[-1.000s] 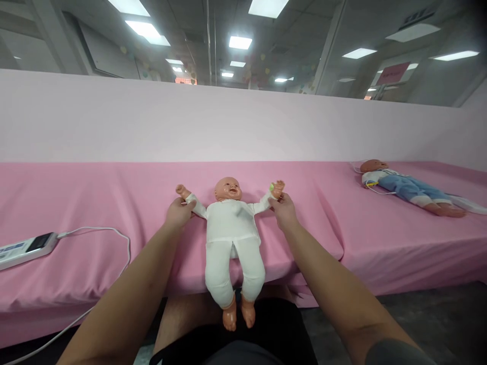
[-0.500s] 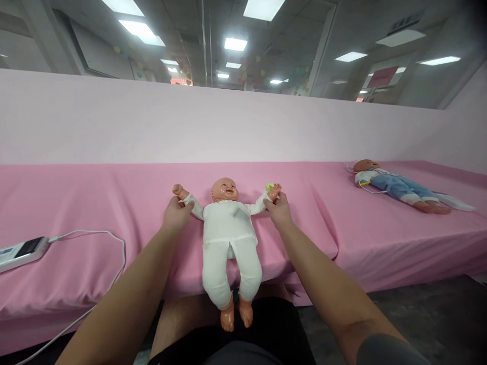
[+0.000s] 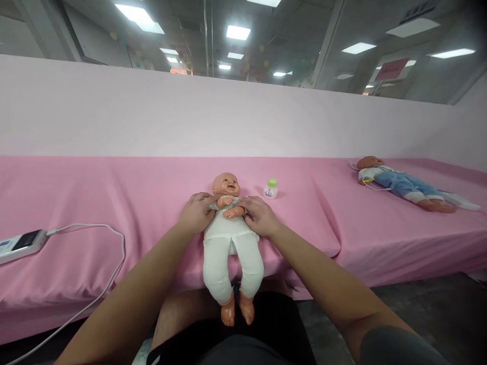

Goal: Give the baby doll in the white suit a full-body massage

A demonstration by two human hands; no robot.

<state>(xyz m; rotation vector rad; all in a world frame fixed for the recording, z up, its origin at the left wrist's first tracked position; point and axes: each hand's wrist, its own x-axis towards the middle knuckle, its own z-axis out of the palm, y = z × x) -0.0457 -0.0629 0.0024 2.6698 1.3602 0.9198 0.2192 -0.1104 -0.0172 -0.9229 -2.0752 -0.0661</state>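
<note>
A baby doll (image 3: pixel 232 228) in a white top and white trousers lies on its back on the pink sheet (image 3: pixel 152 182), its feet over the front edge. Both doll arms are folded across its chest. My left hand (image 3: pixel 198 212) is closed round the doll's arm at the left of the picture. On the other side, my right hand (image 3: pixel 261 215) has its fingers round the doll's other arm. A small clear bottle with a green cap (image 3: pixel 271 189) stands beside the doll's head, to the right.
Far right, a second doll (image 3: pixel 403 185) in blue and white clothes lies with thin tubes on it. At the left edge is a white handheld device (image 3: pixel 25 246) with a white cable (image 3: pixel 124 248) running off the front. A pale wall (image 3: pixel 152 111) rises behind.
Both my hands have moved inward, bringing the doll's arms from spread wide to crossed over its chest. The green-capped bottle, partly hidden before, now shows fully.
</note>
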